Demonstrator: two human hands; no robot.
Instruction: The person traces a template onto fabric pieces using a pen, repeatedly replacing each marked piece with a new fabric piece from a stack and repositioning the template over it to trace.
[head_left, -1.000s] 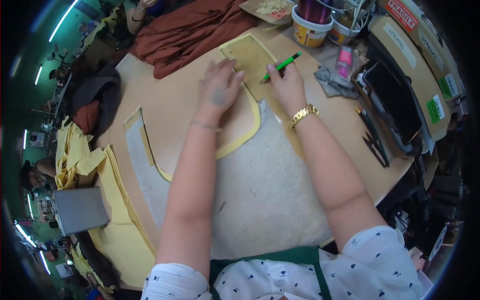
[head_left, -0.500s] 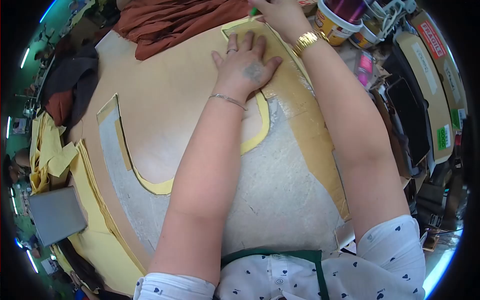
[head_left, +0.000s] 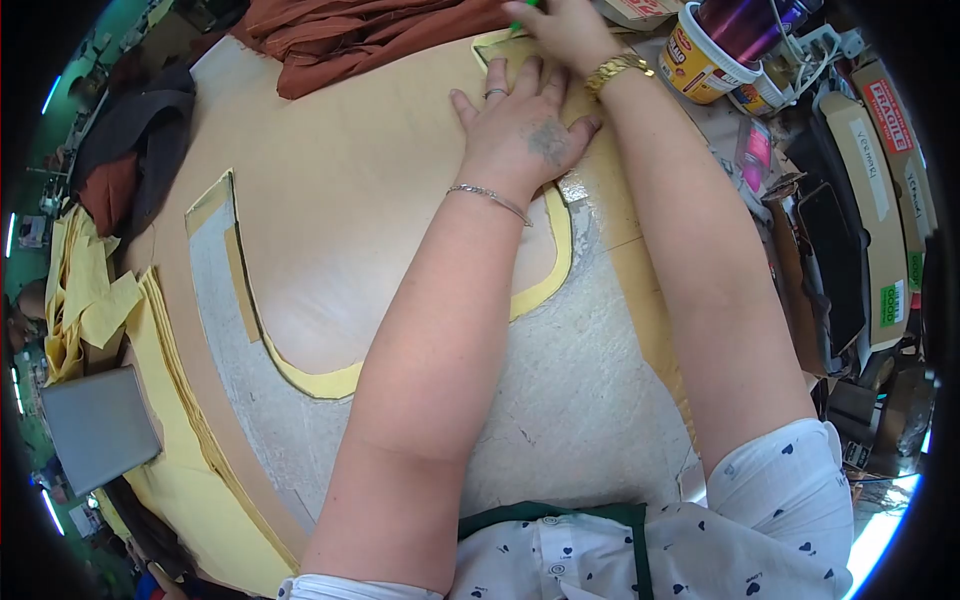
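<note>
My left hand point(head_left: 525, 128) lies flat with spread fingers on the upper strip of a large grey and tan pattern piece point(head_left: 560, 400). Yellow fabric point(head_left: 562, 240) shows along the pattern's curved inner edge. At the top of the view, my right hand point(head_left: 570, 35) holds a green pen point(head_left: 517, 14) near the strip's upper end; the pen is partly cut off by the frame edge. Rust-brown cloth point(head_left: 350, 40) lies just left of that end.
Folded yellow fabric point(head_left: 190, 480) and a grey box-like object point(head_left: 100, 430) are on the left. Dark cloth point(head_left: 135, 130) lies at the upper left. A labelled bucket point(head_left: 700, 62), a pink bottle point(head_left: 753, 155), a phone point(head_left: 832, 260) and cardboard boxes point(head_left: 865, 190) line the right.
My left hand has moved from beside the strip onto it, fingers spread. My right hand has gone up with the green pen to the strip's upper end. The view has shifted.
</note>
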